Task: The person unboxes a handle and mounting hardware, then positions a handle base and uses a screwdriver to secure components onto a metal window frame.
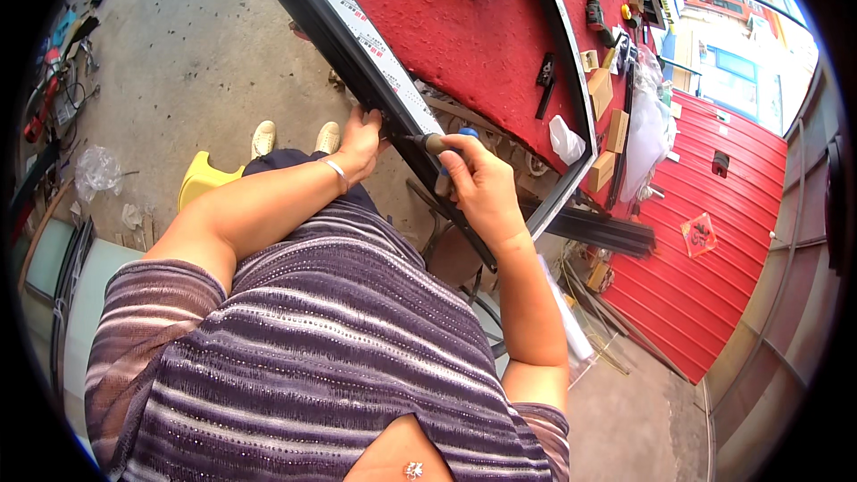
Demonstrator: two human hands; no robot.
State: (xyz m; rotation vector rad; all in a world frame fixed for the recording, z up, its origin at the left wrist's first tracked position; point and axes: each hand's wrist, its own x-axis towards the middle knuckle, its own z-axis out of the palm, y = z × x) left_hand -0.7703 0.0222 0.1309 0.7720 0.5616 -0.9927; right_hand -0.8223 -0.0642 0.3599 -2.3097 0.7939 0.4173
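Observation:
In my right hand is a power drill, dark with a bit of blue. My fingers wrap around it, and its nose points left at the side of a long black metal frame. The frame runs diagonally in front of me, with white printed protective film along its upper face. My left hand rests against the near side of the frame, close to the drill's tip. Its fingers press at the frame's edge; whether they hold a small part there is hidden.
A red-covered workbench lies beyond, carrying another drill, a black fitting and cardboard pieces. A yellow stool stands left of my legs. Clear plastic wrap lies on the concrete floor.

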